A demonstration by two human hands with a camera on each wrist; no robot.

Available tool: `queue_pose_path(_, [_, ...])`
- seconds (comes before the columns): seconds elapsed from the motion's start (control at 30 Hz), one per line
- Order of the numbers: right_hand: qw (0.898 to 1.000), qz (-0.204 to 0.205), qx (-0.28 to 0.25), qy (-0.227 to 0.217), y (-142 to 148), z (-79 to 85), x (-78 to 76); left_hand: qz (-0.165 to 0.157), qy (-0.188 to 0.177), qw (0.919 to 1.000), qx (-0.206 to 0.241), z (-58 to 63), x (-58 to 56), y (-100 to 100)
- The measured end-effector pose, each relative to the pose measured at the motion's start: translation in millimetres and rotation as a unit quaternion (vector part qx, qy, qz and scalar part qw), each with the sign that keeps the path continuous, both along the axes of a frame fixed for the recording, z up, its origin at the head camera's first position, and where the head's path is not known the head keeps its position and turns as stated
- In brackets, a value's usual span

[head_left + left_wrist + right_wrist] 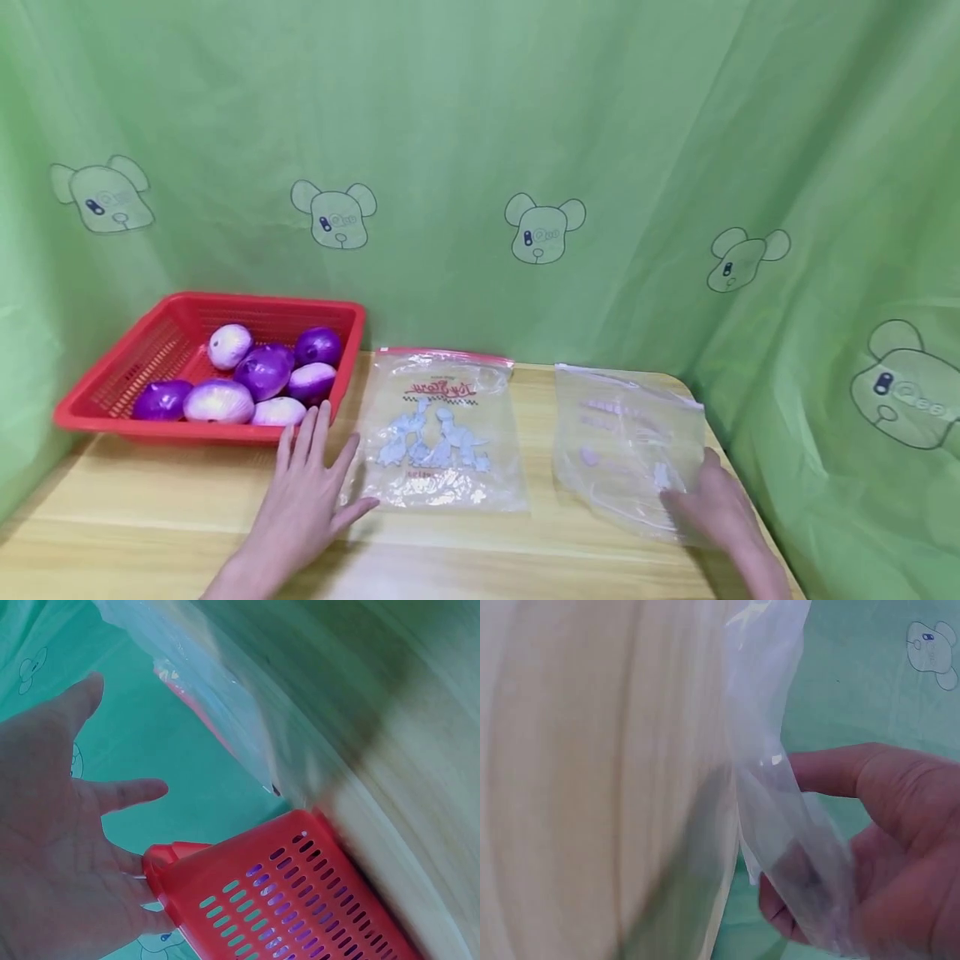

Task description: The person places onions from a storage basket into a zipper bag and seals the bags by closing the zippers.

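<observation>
My left hand (303, 492) has its fingers spread, reaching over the front right corner of a red basket (97, 418). In the left wrist view the fingertips overlap the basket's rim (166, 889). Purple-and-white onions (219, 402) lie inside. At the right, a clear zip bag (626, 450) with a white slider edge is held along its lower right side by my right hand (716, 504). The right wrist view shows the thumb against the plastic bag (769, 750) and curled fingers around its edge, partly seen through it.
Between the hands, a clear bag with a red zip (442, 433), printed with lettering and pale blue figures, lies flat on the wooden table (480, 554). A green curtain (450, 108) with printed bear heads hangs behind and along both sides.
</observation>
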State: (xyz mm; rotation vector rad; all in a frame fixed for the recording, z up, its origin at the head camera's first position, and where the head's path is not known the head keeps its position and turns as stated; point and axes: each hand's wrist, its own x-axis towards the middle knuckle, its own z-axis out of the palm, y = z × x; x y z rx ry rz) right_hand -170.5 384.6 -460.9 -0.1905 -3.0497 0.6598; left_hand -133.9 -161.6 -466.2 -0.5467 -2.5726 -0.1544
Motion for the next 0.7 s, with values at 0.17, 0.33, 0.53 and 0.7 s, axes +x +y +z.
queue_pose_path(0.17, [0.999, -0.015, -0.027, 0.032, -3, 8.8, 4.9, -0.005, 0.003, 1.0000, -0.003, 1.6, -1.0, 1])
queue_pose_path(0.33, [0.995, -0.009, -0.046, 0.093, -10, 21.1, 10.9, -0.003, -0.029, 0.9996, 0.006, 6.0, -0.1, 2])
queue_pose_path(0.53, [0.983, -0.011, -0.044, 0.179, -24, 45.7, 19.3, -0.011, -0.056, 0.9969, 0.054, 22.7, 3.1, 4])
queue_pose_path(0.7, [0.975, -0.013, -0.035, 0.221, -40, 62.7, 27.3, -0.052, -0.057, 0.9936, 0.083, 36.6, 8.0, 19])
